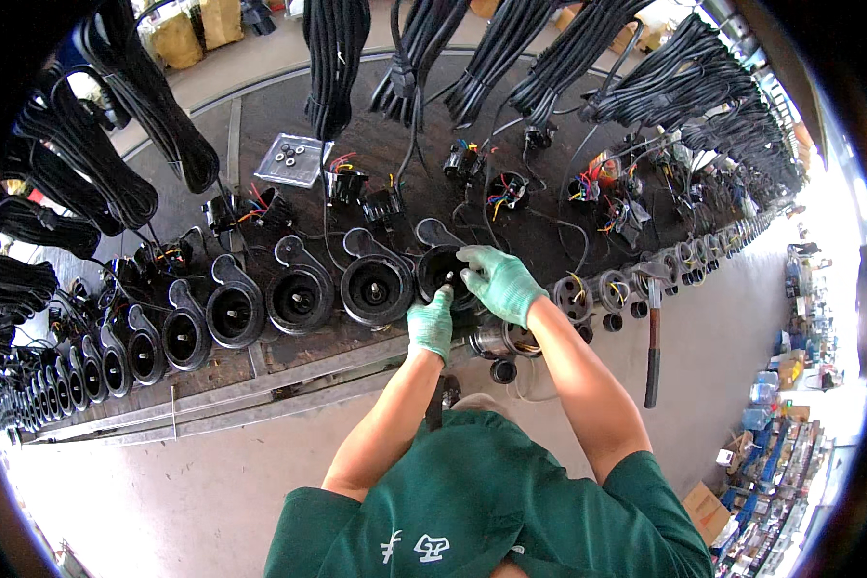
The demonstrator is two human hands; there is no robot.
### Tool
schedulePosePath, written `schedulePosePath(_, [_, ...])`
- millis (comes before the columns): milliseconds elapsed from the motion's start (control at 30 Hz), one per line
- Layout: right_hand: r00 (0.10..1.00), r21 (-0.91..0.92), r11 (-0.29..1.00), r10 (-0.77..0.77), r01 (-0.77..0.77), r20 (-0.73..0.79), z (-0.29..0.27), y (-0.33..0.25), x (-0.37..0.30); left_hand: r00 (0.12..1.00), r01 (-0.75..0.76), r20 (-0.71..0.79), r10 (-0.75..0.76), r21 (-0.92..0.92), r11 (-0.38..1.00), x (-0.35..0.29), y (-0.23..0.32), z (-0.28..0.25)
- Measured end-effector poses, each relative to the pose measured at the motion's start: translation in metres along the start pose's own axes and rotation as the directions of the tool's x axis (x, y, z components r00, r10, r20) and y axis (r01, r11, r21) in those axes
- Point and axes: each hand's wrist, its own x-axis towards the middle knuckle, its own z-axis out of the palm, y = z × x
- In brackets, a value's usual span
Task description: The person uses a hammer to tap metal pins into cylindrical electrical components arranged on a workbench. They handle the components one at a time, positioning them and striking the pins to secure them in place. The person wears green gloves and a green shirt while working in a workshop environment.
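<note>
The clear tray (pixel 308 173) on the table (pixel 260 106) holds several small ring-shaped pieces. In front of you, the round black housing (pixel 437 264) sits in the row along the table's near edge, with a metal shaft (pixel 450 276) at its centre. Its open mouth faces up toward you; its curved lobe points away and slightly left, so its long axis runs mostly near to far. Your gloved left grip (pixel 432 322) meets its near side, thumb reaching inside; your right grip (pixel 499 281) curls at its right rim. You cannot tell whether either closes on anything.
</note>
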Motion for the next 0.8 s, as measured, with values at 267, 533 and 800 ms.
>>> schedulePosePath(267, [0.997,0.307,0.952,0.021,0.002,-0.070,-0.048,0.033,-0.113,0.939,-0.262,-0.213,0.268,0.061,0.963,-0.007,0.010,0.017])
schedulePosePath(533, [0.891,0.114,0.989,0.137,-0.096,-0.433,-0.143,0.134,-0.201,0.941,-0.183,-0.271,0.204,0.100,0.978,0.009,0.004,-0.001])
schedulePosePath(800, [0.742,-0.213,0.832,0.303,-0.512,-0.598,-0.166,0.270,-0.232,0.905,-0.379,-0.051,0.423,0.354,0.855,-0.102,-0.012,0.021])
